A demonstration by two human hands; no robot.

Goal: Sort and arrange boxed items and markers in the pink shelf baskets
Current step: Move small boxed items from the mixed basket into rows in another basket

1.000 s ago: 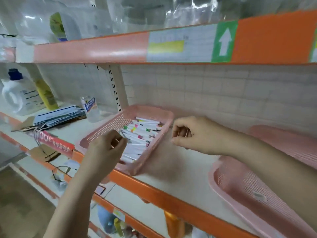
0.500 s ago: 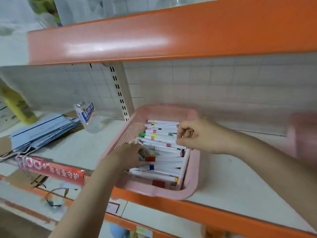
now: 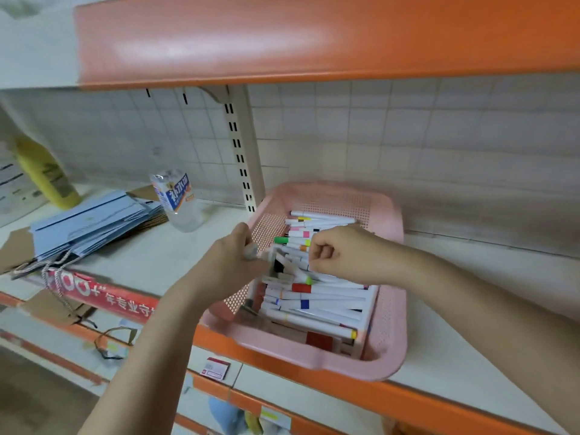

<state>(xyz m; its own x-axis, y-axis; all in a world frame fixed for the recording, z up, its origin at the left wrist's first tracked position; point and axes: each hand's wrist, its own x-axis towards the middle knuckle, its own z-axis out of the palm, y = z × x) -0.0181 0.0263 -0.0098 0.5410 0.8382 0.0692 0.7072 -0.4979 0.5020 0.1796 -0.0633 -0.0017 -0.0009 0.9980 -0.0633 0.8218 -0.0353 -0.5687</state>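
Sitting on the white shelf (image 3: 150, 265) at its near orange edge, the pink basket (image 3: 392, 324) holds white markers (image 3: 326, 304) with coloured bands, lying mostly crosswise in a loose pile. The left hand (image 3: 232, 265) reaches over the basket's left wall, fingers curled round a blurred bunch of markers. The right hand (image 3: 342, 251) hovers over the pile's middle, fingers curled tight; what they pinch cannot be told. Far left stand a clear bottle (image 3: 175, 199), flat blue folders (image 3: 94, 221) and a yellow bottle (image 3: 47, 174)
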